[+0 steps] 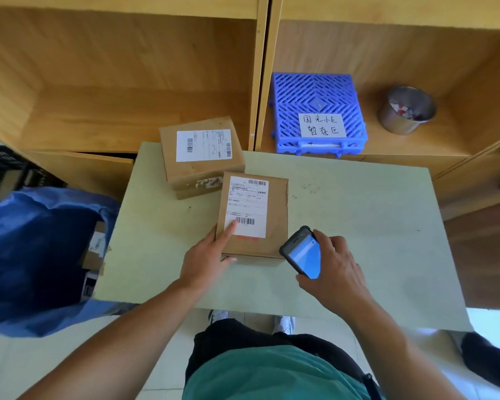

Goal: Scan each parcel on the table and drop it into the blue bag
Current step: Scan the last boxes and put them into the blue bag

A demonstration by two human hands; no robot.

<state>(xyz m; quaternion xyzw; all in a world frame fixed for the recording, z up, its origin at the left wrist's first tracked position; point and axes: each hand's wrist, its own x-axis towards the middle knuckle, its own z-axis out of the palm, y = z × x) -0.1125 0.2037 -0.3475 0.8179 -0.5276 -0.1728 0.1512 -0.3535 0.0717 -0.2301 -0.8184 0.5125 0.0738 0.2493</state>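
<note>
Bare forearms (139, 316) behind the left hand (205, 261) and right hand (335, 272). Below them, a teal-green shirt (272, 376), black trousers (243, 333), and there, pale grey-white trainers (285, 323) peeking out.

Blue bag (26, 255) cropped left (label (247, 206) print illegible).

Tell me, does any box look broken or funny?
Yes. The far box has a scuffed, torn patch on its near side, showing white scraps like a peeled label. The near box looks fine.

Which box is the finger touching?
The nearer box, close to the person: the left hand presses a finger on its label. The farther box sits untouched.
</note>
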